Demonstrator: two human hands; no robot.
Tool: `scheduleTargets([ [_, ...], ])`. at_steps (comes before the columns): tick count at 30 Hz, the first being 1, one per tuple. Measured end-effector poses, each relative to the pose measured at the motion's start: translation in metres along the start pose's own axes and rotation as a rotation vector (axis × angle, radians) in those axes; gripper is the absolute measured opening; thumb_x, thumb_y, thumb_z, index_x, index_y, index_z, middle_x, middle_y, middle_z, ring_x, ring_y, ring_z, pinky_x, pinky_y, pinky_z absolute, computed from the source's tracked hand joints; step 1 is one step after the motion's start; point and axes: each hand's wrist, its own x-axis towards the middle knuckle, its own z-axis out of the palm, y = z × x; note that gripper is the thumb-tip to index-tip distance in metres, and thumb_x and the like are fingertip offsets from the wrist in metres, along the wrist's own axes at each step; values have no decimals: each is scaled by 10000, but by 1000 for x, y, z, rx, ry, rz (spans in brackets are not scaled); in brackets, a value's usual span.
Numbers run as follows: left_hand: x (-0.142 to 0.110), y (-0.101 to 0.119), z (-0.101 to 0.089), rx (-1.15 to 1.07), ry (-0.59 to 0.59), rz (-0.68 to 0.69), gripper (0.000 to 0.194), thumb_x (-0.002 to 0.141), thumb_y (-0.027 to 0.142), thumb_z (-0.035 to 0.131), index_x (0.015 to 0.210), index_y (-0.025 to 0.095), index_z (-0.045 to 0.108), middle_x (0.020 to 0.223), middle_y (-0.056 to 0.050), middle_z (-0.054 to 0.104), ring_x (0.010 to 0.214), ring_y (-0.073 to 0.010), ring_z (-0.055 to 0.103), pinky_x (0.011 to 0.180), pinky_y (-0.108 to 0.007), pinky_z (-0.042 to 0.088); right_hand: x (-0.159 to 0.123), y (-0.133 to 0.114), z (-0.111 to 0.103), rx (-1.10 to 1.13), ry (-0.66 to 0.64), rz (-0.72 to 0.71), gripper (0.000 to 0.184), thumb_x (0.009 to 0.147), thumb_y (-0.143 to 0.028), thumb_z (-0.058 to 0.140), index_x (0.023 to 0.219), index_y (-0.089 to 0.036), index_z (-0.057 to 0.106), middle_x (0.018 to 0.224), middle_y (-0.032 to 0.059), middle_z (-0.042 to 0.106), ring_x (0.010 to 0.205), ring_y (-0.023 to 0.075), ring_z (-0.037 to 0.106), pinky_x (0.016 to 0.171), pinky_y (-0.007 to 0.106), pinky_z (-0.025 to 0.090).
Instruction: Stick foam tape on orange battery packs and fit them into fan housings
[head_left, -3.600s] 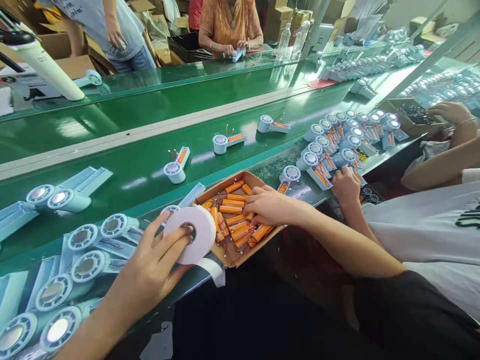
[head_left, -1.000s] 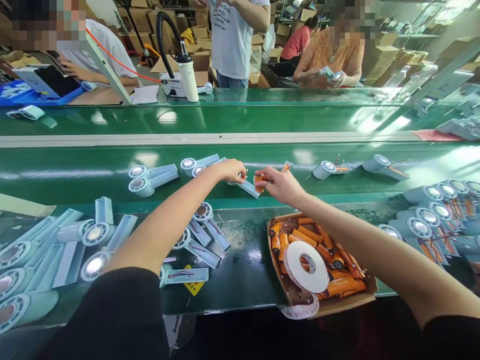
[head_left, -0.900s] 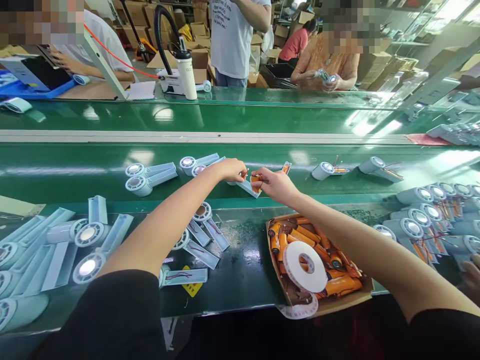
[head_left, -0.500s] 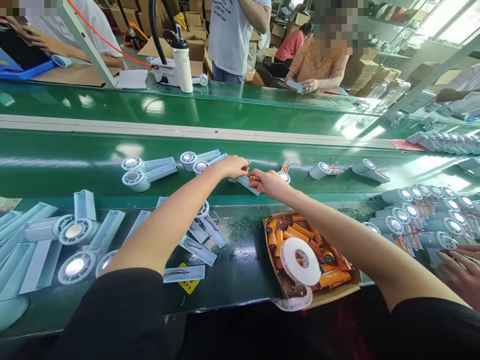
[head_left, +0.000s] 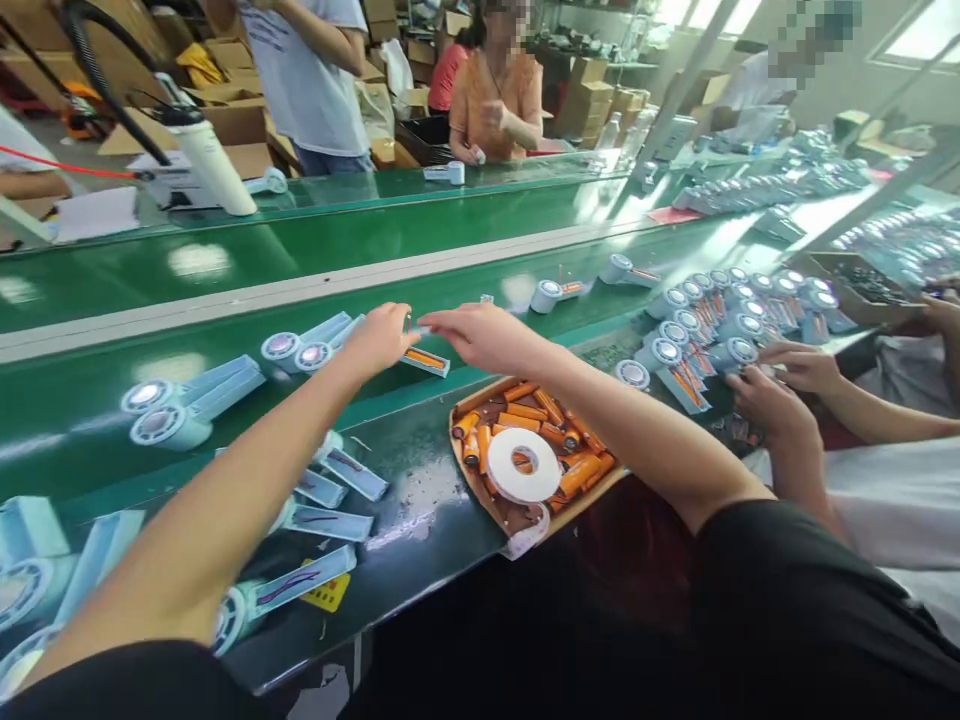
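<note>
A light-blue fan housing lies on the green belt under my hands, an orange battery set in its open handle. Its round head is hidden behind my fingers. My left hand is closed in a pinch above the housing's near end. Facing it, my right hand has its fingers pressed together, tips close to the left fingertips. A small pale bit shows between the fingertips, too small to name. Below my right forearm sits a cardboard box of orange batteries, with a white tape roll on top.
More housings lie on the belt to the left, and several with wires rest on the near ledge. At right, many housings are grouped beside a co-worker's hands. A white bottle stands across the belt.
The view has swung right, bringing the co-worker at right into sight. The orange battery, earlier at my right fingers, now lies in the housing's handle.
</note>
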Motion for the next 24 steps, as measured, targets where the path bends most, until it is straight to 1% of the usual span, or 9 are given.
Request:
scheduleTargets([
  [2, -28, 32, 8, -92, 127, 265, 438, 1088, 404, 513, 1395, 103, 597, 1434, -136, 657, 1394, -269, 540, 1223, -440, 428, -61, 3, -33, -69, 2, -114, 246, 996, -186, 652, 1184, -273, 785, 1082, -30, 831, 986, 159, 767, 980, 316, 590],
  [5, -75, 79, 25, -138, -27, 695, 550, 966, 560, 696, 1394, 217, 647, 1409, -88, 694, 1404, -291, 561, 1220, -438, 451, -157, 22, -62, -93, 142, -156, 175, 990, -272, 649, 1081, -245, 796, 925, 34, 837, 719, 172, 750, 715, 290, 620],
  [9, -108, 109, 35, -16, -89, 735, 412, 927, 291, 758, 1330, 248, 684, 1429, -55, 690, 1350, -317, 603, 1175, -479, 501, -233, 42, -61, 20, 284, 33, 134, 949, -321, 690, 972, -243, 797, 758, 42, 796, 567, 196, 707, 526, 302, 561],
  [11, -118, 108, 28, -10, -22, 720, 333, 928, 218, 727, 1258, 251, 696, 1367, -46, 715, 1314, -318, 614, 1180, -489, 506, -242, 40, -47, 188, 250, 151, 195, 954, -411, 702, 1018, -251, 794, 663, 13, 738, 443, 169, 602, 419, 282, 467],
  [14, -140, 99, 13, -31, 161, 669, 360, 935, 193, 689, 1291, 232, 652, 1284, -82, 730, 1380, -342, 568, 1177, -537, 529, -236, 26, -14, 463, 5, 256, 367, 882, -567, 777, 1061, -246, 785, 627, -4, 691, 421, 143, 542, 396, 251, 400],
  [17, -167, 86, 6, -31, 302, 578, 391, 946, 154, 660, 1326, 214, 590, 1301, -103, 715, 1497, -376, 475, 1193, -623, 521, -226, 11, 23, 534, -239, 193, 330, 840, -590, 777, 745, -282, 707, 567, -25, 644, 464, 160, 577, 454, 266, 409],
  [21, -193, 67, 9, 47, 383, 441, 369, 953, 101, 627, 1307, 194, 587, 1223, -127, 714, 1502, -402, 485, 1240, -707, 451, -219, 10, 43, 386, -575, -148, 513, 879, -645, 657, 543, -283, 519, 471, -49, 568, 421, 171, 551, 430, 299, 314],
  [22, -197, 63, 11, 64, 397, 417, 363, 952, 102, 629, 1304, 184, 593, 1194, -135, 713, 1502, -412, 484, 1232, -706, 464, -215, 13, 40, 277, -593, -201, 509, 910, -649, 638, 565, -287, 548, 497, -42, 598, 441, 171, 570, 438, 299, 326],
  [24, -204, 59, 16, 77, 411, 384, 363, 947, 105, 644, 1303, 165, 602, 1166, -147, 712, 1498, -430, 484, 1209, -701, 494, -202, 21, 28, -35, -467, -166, 422, 970, -593, 650, 693, -275, 654, 650, 2, 716, 580, 189, 675, 516, 288, 426],
])
